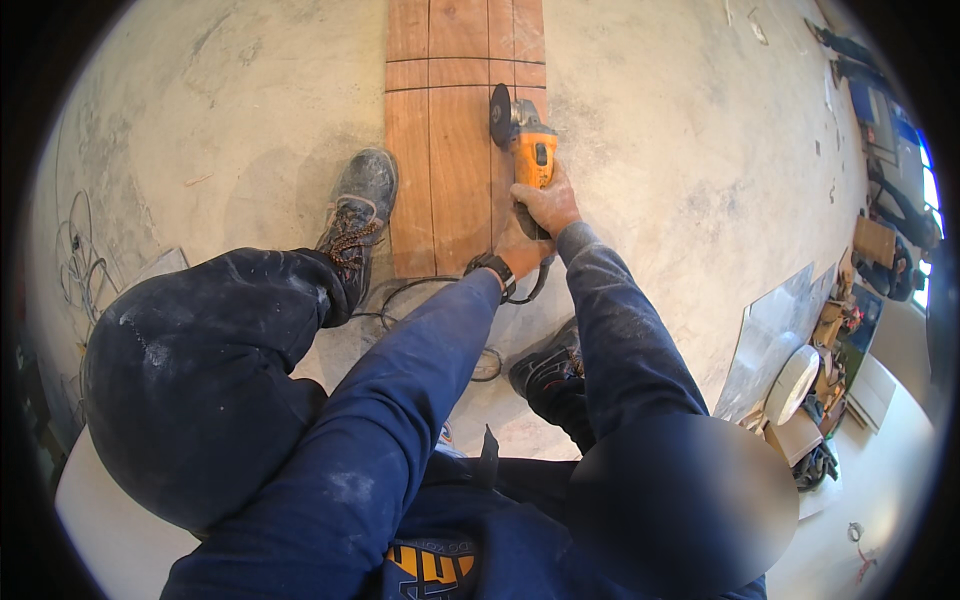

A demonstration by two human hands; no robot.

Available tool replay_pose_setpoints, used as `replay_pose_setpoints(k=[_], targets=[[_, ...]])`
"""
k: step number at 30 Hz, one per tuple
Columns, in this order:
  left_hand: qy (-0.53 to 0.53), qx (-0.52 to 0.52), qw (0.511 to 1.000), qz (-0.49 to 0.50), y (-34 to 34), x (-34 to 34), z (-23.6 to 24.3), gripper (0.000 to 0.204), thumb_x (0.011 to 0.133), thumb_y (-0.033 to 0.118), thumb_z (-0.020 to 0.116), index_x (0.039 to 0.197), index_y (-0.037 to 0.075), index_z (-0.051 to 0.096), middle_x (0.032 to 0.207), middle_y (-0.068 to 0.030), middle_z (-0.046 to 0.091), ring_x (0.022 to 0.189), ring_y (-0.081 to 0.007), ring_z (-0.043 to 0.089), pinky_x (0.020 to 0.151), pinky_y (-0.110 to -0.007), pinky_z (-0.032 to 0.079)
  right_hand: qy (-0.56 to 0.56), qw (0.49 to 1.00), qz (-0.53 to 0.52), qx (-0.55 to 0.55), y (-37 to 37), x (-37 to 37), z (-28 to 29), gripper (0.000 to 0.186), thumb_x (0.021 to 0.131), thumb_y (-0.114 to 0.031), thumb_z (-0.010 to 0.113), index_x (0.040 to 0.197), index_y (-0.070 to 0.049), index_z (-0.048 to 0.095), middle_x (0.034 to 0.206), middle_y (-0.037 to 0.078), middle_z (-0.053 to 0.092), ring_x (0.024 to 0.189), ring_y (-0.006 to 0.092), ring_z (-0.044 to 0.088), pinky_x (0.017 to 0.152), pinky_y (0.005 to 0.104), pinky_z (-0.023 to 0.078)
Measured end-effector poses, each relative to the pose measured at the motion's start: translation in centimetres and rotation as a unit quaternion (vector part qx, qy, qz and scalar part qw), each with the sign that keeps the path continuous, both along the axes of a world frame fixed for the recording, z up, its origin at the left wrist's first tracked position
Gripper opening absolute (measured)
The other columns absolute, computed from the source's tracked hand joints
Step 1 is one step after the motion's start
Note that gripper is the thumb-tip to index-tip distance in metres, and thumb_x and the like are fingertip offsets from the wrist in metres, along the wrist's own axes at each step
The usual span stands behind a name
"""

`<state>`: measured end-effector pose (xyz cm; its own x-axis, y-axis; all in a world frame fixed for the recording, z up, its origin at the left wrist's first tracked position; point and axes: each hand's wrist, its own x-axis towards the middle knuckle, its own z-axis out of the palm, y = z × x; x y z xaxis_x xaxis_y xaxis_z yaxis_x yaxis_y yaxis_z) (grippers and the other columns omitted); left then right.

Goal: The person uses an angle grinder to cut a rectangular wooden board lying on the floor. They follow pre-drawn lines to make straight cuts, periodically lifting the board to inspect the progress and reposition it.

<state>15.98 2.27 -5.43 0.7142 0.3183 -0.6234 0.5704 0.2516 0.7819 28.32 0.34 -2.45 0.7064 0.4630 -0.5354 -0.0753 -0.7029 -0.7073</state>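
Observation:
An orange-and-black angle grinder (535,158) with a dark disc (501,115) is over a reddish-brown wooden board (455,170). My right hand (553,203) is wrapped round its orange body. At the tool's rear end, my left hand (515,255), with a dark watch on the wrist, is closed on it below the right hand; its fingers are partly hidden. Dark straight lines run along and across the board. The disc is close to one long line, and I cannot tell whether it touches the wood. A black cord (395,292) loops behind the hands.
My dusty left shoe (362,205) stands beside the board, my right shoe (545,362) nearer me. Coiled cable (85,262) lies on the floor at the left. Sheets, wood pieces and a pale oval object (792,385) clutter the right. Other people are at the far right.

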Motion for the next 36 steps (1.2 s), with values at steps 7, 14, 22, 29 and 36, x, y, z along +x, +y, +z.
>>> replay_pose_setpoints(k=[7, 14, 22, 29, 36], targets=[[-0.109, -0.023, 0.988, 0.108, -0.2, 0.1, 2.6, 0.051, 0.08, 0.019, 0.084, 0.121, 0.0, 0.06, 0.103, -0.0109, 0.073, 0.09, -0.0216, 0.07, 0.078, -0.035, 0.057, 0.027, 1.0, -0.011, -0.005, -0.5, -0.2, -0.7, 0.075, 0.071, -0.021, 0.081, 0.138, -0.003, 0.053, 0.119, 0.016, 0.069, 0.108, 0.0274, 0.068, 0.093, 0.0374, 0.056], [-0.07, -0.062, 0.991, 0.1, 0.1, 0.1, 3.6, 0.062, 0.072, 0.012, 0.087, 0.124, -0.002, 0.056, 0.115, -0.0154, 0.069, 0.106, -0.027, 0.069, 0.087, -0.036, 0.057, 0.024, 1.0, -0.015, 0.012, -1.2, -0.6, -1.4, 0.075, 0.071, -0.02, 0.081, 0.138, -0.003, 0.053, 0.12, 0.017, 0.069, 0.11, 0.0279, 0.068, 0.095, 0.0379, 0.055], [-0.097, -0.031, 0.991, 0.089, -0.9, -0.1, 2.1, 0.052, 0.076, 0.015, 0.085, 0.119, -0.001, 0.06, 0.108, -0.0139, 0.072, 0.097, -0.0237, 0.071, 0.081, -0.036, 0.058, 0.021, 1.0, -0.015, 0.018, -1.8, -1.1, -1.6, 0.076, 0.071, -0.019, 0.08, 0.14, -0.003, 0.051, 0.12, 0.016, 0.068, 0.107, 0.0266, 0.068, 0.094, 0.0371, 0.056], [-0.076, -0.043, 0.994, 0.059, -1.8, -0.8, -0.6, 0.058, 0.077, 0.016, 0.086, 0.125, 0.0, 0.057, 0.112, -0.0134, 0.071, 0.1, -0.0237, 0.07, 0.084, -0.036, 0.057, 0.029, 0.999, -0.024, 0.024, -1.8, -1.4, -1.4, 0.075, 0.072, -0.018, 0.08, 0.139, -0.003, 0.051, 0.117, 0.015, 0.069, 0.105, 0.0251, 0.068, 0.092, 0.0366, 0.056], [-0.122, -0.103, 0.979, 0.128, -1.6, -0.5, 1.4, 0.067, 0.074, 0.012, 0.087, 0.129, 0.0, 0.051, 0.116, -0.0137, 0.068, 0.105, -0.0247, 0.068, 0.087, -0.036, 0.057, 0.023, 0.999, -0.023, 0.022, -2.0, -1.8, -1.1, 0.073, 0.073, -0.019, 0.081, 0.138, -0.004, 0.051, 0.117, 0.015, 0.069, 0.105, 0.0249, 0.069, 0.092, 0.0369, 0.056]])
